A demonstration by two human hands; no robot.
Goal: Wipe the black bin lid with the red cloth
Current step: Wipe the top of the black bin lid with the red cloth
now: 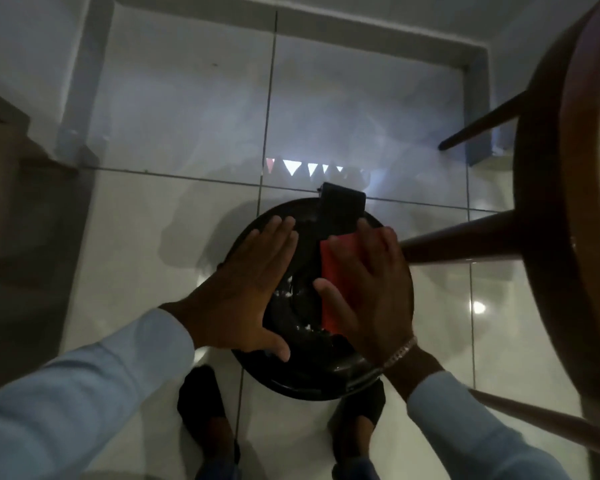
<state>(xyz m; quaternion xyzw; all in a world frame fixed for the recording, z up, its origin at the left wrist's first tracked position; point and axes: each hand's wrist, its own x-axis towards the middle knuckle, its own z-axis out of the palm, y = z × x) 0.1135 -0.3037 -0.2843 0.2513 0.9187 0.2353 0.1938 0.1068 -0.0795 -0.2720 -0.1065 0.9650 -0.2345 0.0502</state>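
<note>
A round black bin lid [305,372] lies below me on the tiled floor, glossy, with a raised black hinge block [343,206] at its far edge. My left hand [253,282] rests flat on the lid's left half, fingers spread, holding nothing. My right hand [371,289] presses a folded red cloth [340,271] flat against the lid's right half, with the palm and fingers over the cloth. Much of the cloth is hidden under that hand.
A wooden stool [548,237] stands at the right, one leg [465,242] reaching close to the lid's right rim. My two dark shoes [201,403] stand just in front of the bin. Grey skirting and walls [84,81] frame the white floor tiles.
</note>
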